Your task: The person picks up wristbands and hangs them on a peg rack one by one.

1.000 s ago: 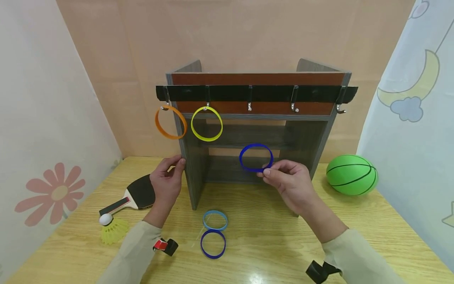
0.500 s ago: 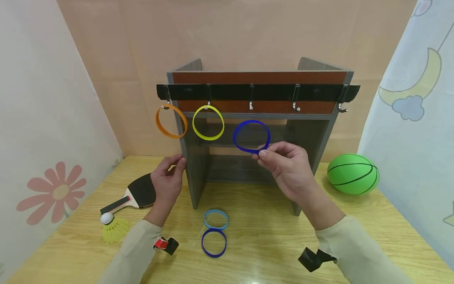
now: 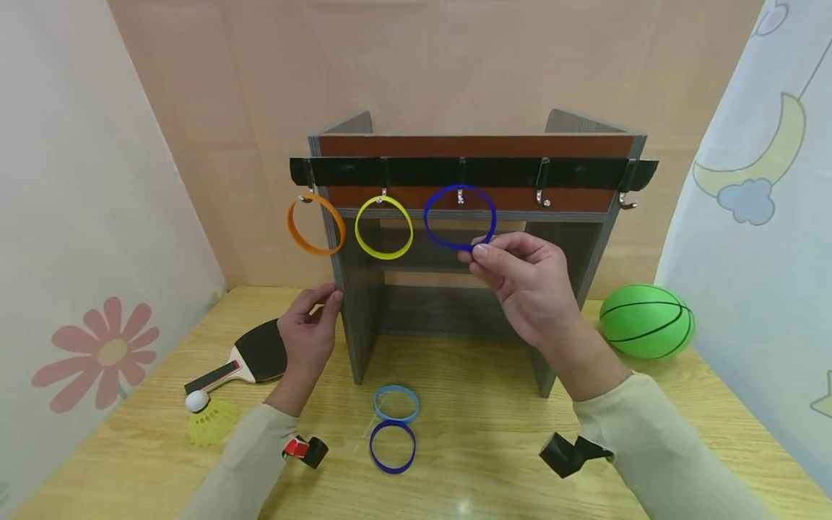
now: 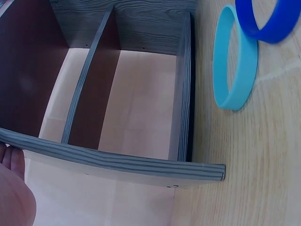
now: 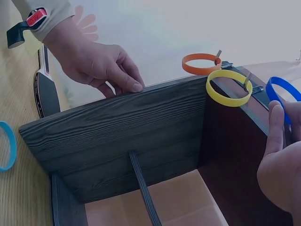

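My right hand (image 3: 536,289) pinches the lower right of a dark blue silicone wristband (image 3: 427,217) between thumb and fingers. In the head view, this band's top overlaps the middle hook (image 3: 461,196) of a black strip (image 3: 422,172). An orange wristband (image 3: 292,227) and a yellow wristband (image 3: 385,256) hang from the two hooks to its left. My left hand (image 3: 308,336) grips the front edge of the grey wooden shelf's (image 3: 354,310) left side panel, thumb inside, as the right wrist view shows. A light blue wristband (image 4: 249,61) and another dark blue wristband (image 4: 275,30) lie on the table.
Two bare hooks, the fourth (image 3: 541,197) and the fifth (image 3: 626,202), are on the right. A table tennis bat (image 3: 260,350) and a yellow shuttlecock (image 3: 211,420) lie on the left. A green ball (image 3: 646,321) rests right of the shelf on the wooden table (image 3: 494,448).
My right hand has lifted the dark blue wristband from in front of the lower shelves up to the middle hook's height. My left hand stays on the side panel.
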`<state>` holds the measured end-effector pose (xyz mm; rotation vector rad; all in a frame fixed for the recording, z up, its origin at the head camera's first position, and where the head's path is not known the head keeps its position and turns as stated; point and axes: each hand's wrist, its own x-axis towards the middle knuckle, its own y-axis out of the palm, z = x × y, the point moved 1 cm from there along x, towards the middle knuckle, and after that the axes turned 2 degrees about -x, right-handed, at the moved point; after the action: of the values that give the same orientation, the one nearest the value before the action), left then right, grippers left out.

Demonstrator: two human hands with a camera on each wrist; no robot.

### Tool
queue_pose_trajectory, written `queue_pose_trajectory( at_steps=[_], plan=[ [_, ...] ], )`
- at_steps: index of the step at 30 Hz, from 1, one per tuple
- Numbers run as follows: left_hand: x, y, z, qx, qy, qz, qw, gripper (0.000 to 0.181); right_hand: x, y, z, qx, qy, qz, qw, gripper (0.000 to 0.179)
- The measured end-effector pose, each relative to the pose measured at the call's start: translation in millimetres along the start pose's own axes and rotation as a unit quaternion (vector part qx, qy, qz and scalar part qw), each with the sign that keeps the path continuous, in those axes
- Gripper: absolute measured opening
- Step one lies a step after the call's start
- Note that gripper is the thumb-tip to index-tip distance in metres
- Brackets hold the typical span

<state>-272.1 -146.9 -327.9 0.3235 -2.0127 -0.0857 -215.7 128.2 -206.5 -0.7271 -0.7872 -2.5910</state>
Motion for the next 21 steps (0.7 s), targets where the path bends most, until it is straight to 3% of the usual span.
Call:
queue_pose_trajectory(
  at_steps=[9,21],
  plan=[
    [4.6,5.8,-20.0,-0.004,0.013,0.002,0.9999,0.009,3.7,-2,-4,0.002,-0.004,-0.007,1.0,0.011],
    [5.1,6.6,-23.6,-0.009,0.007,0.003,0.9999,0.012,4.6,-6,-10,-0.017,0.008,-0.014,0.9997,0.015]
  ],
)
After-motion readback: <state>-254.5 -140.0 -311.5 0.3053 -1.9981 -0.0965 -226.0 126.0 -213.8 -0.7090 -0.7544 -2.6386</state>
